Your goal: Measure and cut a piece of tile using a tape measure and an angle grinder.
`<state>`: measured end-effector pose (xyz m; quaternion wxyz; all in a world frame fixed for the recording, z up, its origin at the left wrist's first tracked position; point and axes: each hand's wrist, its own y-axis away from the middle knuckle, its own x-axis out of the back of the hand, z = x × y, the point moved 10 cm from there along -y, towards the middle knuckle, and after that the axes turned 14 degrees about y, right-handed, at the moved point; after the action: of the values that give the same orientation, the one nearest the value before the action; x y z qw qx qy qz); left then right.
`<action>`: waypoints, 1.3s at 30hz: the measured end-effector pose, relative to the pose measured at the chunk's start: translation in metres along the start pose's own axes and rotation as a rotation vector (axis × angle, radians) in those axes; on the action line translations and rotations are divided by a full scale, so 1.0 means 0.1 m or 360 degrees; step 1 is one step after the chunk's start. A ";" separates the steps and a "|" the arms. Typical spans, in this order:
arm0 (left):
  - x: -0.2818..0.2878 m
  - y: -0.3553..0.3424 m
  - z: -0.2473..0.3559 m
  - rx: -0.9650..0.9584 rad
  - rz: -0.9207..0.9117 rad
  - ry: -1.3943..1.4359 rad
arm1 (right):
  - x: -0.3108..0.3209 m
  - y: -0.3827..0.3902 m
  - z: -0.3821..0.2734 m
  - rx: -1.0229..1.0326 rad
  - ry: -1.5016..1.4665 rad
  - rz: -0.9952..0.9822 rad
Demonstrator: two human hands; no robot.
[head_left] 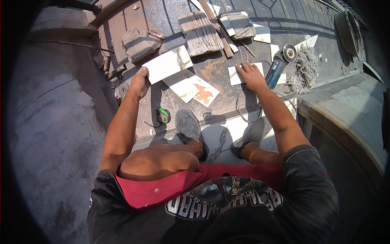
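1. Two pieces of tile are under my hands. My left hand (140,82) has its fingers closed on the near corner of a white rectangular marble-patterned tile strip (167,64), tilted up off the dark dusty floor (211,69).
2. My right hand (252,76) lies flat, fingers spread and open, on a small white square tile offcut (236,75); it presses down and grips nothing.
3. Just beside that hand, to its right, lies a blue angle grinder with a round grey disc (280,61), resting on the floor; no hand holds it, and its black cord (239,110) loops back toward my feet.
4. Done, as far as I can judge: several cuts. Loose white offcuts (191,87) lie between my hands, one stained orange, and more white slivers (263,33) are scattered further off.
5. Left: the strip in my left hand is not yet laid anywhere, and the large white veined tile (221,136) under my grey shoes (187,126) looks whole from here.
6. A green-and-black tape measure (163,115) sits near my left foot, untouched.
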<state>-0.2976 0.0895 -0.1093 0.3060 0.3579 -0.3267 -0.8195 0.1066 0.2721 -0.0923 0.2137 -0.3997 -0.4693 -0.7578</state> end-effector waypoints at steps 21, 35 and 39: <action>0.70 0.14 -0.20 0.0276 0.0011 -0.0010 | 0.69 -0.15 0.25 -0.0077 -0.1212 0.0024; -0.30 0.11 -0.07 0.0124 -0.0335 -0.0087 | 1.02 -0.54 -0.30 -0.0536 -0.3672 0.0248; -0.92 0.26 -0.15 0.0154 -0.0658 0.0120 | 1.12 -0.69 -0.61 -0.0536 -0.3970 0.0453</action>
<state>-0.2278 0.1367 -0.0622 0.1257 0.4619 -0.2735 -0.8343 -0.0318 0.2564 -0.0540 -0.3463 -0.9092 -0.2023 0.1119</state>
